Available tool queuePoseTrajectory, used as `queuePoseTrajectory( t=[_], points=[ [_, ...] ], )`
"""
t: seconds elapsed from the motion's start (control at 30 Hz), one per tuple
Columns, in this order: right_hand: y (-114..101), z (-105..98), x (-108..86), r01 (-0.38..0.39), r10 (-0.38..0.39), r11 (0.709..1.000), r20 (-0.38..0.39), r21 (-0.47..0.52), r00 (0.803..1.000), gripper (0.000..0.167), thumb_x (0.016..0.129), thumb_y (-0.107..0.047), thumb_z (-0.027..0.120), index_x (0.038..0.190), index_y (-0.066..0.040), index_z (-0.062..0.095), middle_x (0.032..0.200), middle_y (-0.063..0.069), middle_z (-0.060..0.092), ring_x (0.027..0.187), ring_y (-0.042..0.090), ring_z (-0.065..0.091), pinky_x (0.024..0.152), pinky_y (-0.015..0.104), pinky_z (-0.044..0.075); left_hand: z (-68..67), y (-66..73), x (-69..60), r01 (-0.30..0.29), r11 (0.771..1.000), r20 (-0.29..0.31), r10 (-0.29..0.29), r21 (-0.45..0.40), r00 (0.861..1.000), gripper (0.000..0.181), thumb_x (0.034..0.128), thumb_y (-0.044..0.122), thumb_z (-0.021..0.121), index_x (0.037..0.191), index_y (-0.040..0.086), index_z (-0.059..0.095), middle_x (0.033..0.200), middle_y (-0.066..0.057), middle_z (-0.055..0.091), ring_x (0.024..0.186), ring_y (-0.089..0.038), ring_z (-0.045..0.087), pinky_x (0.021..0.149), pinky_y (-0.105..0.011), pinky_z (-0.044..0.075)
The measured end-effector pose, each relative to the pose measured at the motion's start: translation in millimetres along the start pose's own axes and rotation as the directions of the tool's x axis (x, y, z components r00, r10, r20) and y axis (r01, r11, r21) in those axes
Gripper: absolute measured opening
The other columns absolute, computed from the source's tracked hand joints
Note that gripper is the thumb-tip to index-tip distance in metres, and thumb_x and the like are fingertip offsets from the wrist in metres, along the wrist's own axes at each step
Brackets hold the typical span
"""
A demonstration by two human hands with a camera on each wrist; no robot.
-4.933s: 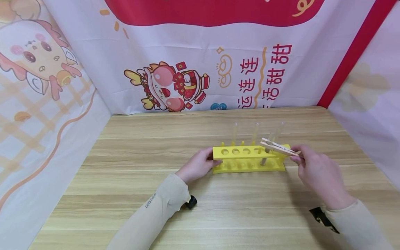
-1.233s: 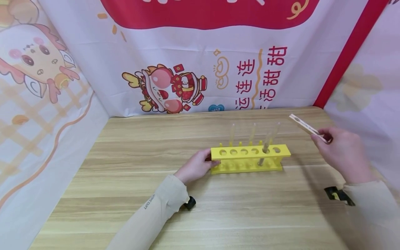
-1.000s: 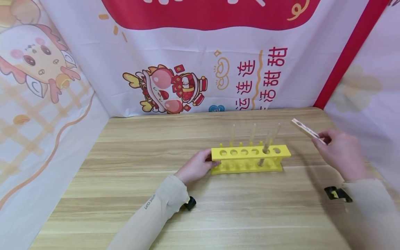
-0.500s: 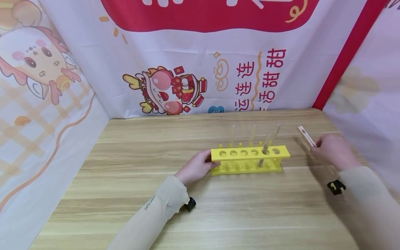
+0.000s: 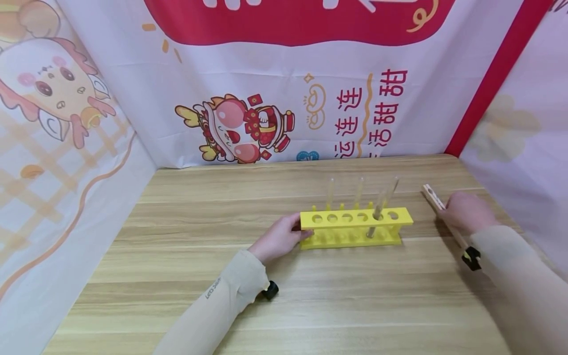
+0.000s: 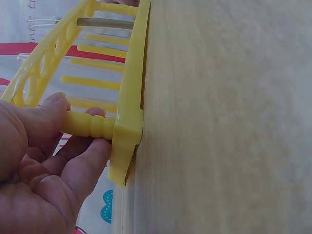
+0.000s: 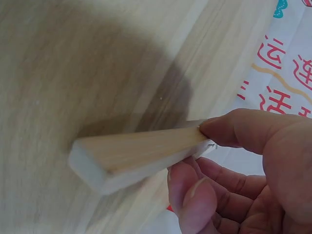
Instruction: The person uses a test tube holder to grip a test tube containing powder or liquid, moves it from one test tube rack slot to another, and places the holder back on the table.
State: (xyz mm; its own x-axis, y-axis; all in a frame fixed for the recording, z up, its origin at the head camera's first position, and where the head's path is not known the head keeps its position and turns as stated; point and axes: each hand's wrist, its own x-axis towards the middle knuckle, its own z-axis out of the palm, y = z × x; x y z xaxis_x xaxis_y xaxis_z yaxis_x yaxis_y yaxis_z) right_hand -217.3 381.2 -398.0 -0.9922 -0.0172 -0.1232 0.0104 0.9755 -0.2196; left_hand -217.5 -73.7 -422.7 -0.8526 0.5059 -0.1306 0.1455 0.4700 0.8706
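A yellow test tube rack (image 5: 354, 221) stands upright on the table. My left hand (image 5: 279, 237) holds its left end; in the left wrist view thumb and fingers curl round the end post (image 6: 87, 124). One test tube (image 5: 378, 207) with a greyish lower part leans in the fifth hole from the left. Right of the rack, my right hand (image 5: 470, 212) pinches a wooden test tube holder (image 5: 433, 197) low over the tabletop. In the right wrist view, thumb and fingertips grip the holder (image 7: 136, 151) partway along; whether it touches the table I cannot tell.
Three clear test tubes (image 5: 331, 190) stand upside down on the pegs along the rack's back. The wood-grain table (image 5: 222, 207) ends at a printed cloth backdrop (image 5: 266, 64). Another cloth wall (image 5: 523, 148) rises close to my right hand.
My right hand has carried the test tube holder from the rack's right end out to the right, then lowered it towards the table. The left hand keeps its hold on the rack.
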Motion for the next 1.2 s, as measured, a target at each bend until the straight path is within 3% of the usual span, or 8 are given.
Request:
queuePoseTrajectory(
  t=[0.27, 0.7, 1.2],
  points=[
    [3.3, 2.6, 8.1, 0.000, 0.001, 1.000, 0.021, -0.018, 1.000, 0.033, 0.089, -0.022, 0.060, 0.058, -0.012, 0.053, 0.060, 0.006, 0.053, 0.055, 0.025, 0.051, 0.048, 0.041, 0.042, 1.6, 0.3, 1.1, -0.006, 1.000, -0.001, 0.006, 0.005, 1.000, 0.034, 0.0980, 0.021, 0.064, 0.132, 0.023, 0.061, 0.126, 0.009, 0.063, 0.111, -0.008, 0.058, 0.096, -0.036, 0.047],
    [3.3, 7.2, 13.2, -0.007, 0.007, 1.000, -0.020, 0.027, 1.000, 0.027, 0.089, -0.022, 0.071, 0.071, -0.002, 0.068, 0.064, 0.005, 0.059, 0.059, 0.027, 0.052, 0.055, 0.043, 0.044, 2.1, 2.8, 1.2, -0.002, 1.000, -0.001, 0.002, 0.001, 1.000, 0.034, 0.0984, 0.021, 0.064, 0.133, 0.022, 0.060, 0.127, 0.007, 0.063, 0.113, -0.008, 0.057, 0.097, -0.036, 0.047],
    [2.1, 13.4, 19.5, -0.005, 0.005, 1.000, -0.016, 0.001, 1.000, 0.033, 0.090, -0.021, 0.071, 0.062, -0.008, 0.059, 0.061, 0.007, 0.054, 0.060, 0.029, 0.050, 0.059, 0.047, 0.044, 1.8, -3.6, 1.6, 0.011, 0.999, -0.006, -0.011, -0.036, 1.000, 0.035, 0.0976, 0.019, 0.065, 0.131, 0.025, 0.060, 0.126, 0.009, 0.062, 0.113, -0.009, 0.058, 0.099, -0.038, 0.047]
  ],
)
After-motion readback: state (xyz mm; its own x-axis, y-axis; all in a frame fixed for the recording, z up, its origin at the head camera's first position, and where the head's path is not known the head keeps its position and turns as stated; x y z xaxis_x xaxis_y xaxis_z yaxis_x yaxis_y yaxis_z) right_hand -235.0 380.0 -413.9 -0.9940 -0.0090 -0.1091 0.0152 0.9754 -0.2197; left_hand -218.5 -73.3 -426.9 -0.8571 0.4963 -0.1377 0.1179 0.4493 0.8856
